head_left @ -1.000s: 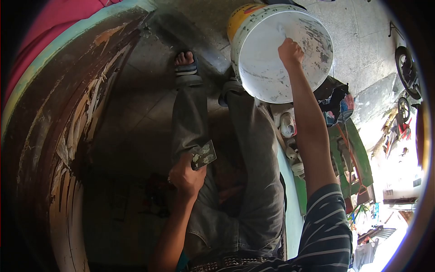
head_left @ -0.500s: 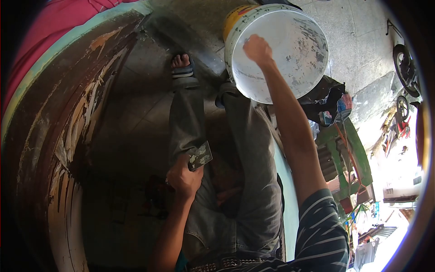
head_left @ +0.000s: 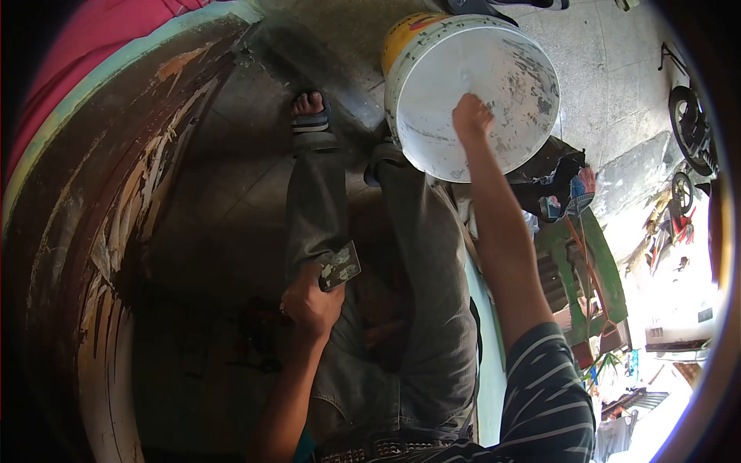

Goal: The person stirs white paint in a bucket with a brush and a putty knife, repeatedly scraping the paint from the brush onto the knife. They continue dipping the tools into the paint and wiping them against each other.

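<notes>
My left hand (head_left: 312, 302), closed in front of my knee, grips a putty knife (head_left: 341, 267) whose flat blade carries pale dried patches; its handle is hidden in my fist. The large bucket (head_left: 421, 116) is white inside, with grey, flaking patches along its right side, and its mouth faces me. Inside the mouth is my right hand (head_left: 472, 117), fingers curled into a fist near the middle of the white surface. Whatever those fingers hold, if anything, is too small or hidden to make out.
To the left runs a worn wooden edge (head_left: 116, 177) with splintered strips and a pink cloth (head_left: 93, 46) on top. A dark plastic bag (head_left: 552, 174) lies beside the bucket. Farther right are a green slatted wooden piece (head_left: 594, 262) and a motorcycle wheel (head_left: 691, 127).
My right hand has moved right and down within the bucket, still closed. My left hand and the putty knife have stayed nearly in place.
</notes>
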{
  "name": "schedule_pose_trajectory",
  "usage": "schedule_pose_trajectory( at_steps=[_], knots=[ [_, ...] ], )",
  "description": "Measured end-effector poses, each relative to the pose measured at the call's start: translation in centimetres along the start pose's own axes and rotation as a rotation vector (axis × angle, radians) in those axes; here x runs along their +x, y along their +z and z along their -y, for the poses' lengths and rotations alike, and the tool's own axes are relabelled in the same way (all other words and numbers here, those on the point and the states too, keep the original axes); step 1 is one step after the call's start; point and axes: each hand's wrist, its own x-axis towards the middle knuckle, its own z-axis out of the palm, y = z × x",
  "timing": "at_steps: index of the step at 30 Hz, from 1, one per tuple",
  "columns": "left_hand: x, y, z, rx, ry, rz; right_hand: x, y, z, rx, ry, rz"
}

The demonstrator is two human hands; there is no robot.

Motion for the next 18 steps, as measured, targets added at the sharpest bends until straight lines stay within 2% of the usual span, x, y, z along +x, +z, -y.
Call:
schedule_pose_trajectory(
  at_steps=[3, 4, 6, 8, 10, 12, 14, 18],
  knots=[
    [0.2, -0.2, -0.7, 0.005, -0.031, 0.006, -2.9, -0.3, 3.2, 0.151, 0.139, 0.196],
    [0.1, -0.2, -0.7, 0.005, -0.031, 0.007, -3.0, -0.6, 4.2, 0.150, 0.141, 0.196],
    [0.1, 0.1, -0.6, 0.010, -0.044, 0.005, -2.7, -1.5, 6.0, 0.328, 0.124, 0.310],
    [0.1, 0.1, -0.6, 0.011, -0.039, -0.003, -1.6, -2.4, 7.5, 0.331, -0.019, 0.310],
    [0.0, 0.1, -0.7, 0.009, -0.036, -0.006, -0.3, -4.8, 8.3, 0.373, -0.075, 0.262],
    [0.0, 0.1, -1.0, -0.016, -0.116, 0.025, 1.8, -6.0, 7.9, 0.364, -0.057, 0.198],
    [0.0, 0.0, -1.0, -0.020, -0.117, 0.031, 3.4, -6.1, 6.6, 0.358, -0.041, 0.133],
    [-0.1, 0.1, -0.8, -0.036, -0.111, 0.030, 4.3, -5.6, 2.7, 0.344, 0.105, 0.004]
  ],
)
